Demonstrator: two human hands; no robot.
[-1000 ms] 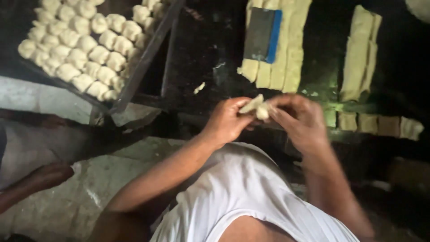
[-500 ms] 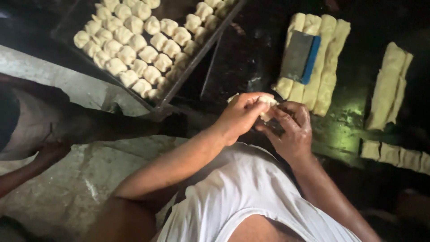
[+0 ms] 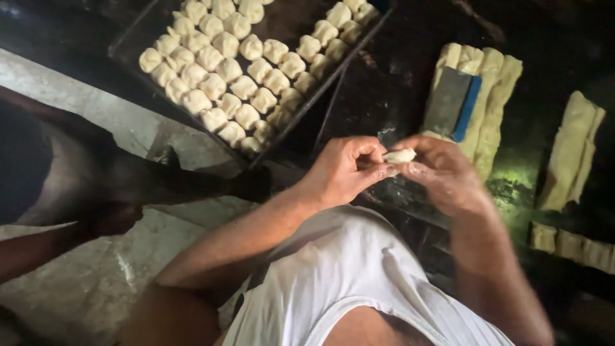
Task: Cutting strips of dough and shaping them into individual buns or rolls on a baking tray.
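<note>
gripping one small dough piece (image 3: 399, 156) jointly: left hand (image 3: 343, 170) and right hand (image 3: 442, 173), fingers closed, near the filled tray (image 3: 131, 57).

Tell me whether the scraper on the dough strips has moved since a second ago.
Cannot tell for sure: the scraper lies on the same dough strips as before; only the head camera has shifted.

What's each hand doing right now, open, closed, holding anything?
Left hand: closed on the small dough piece.
Right hand: closed on the same dough piece, pinching its other side.
</note>
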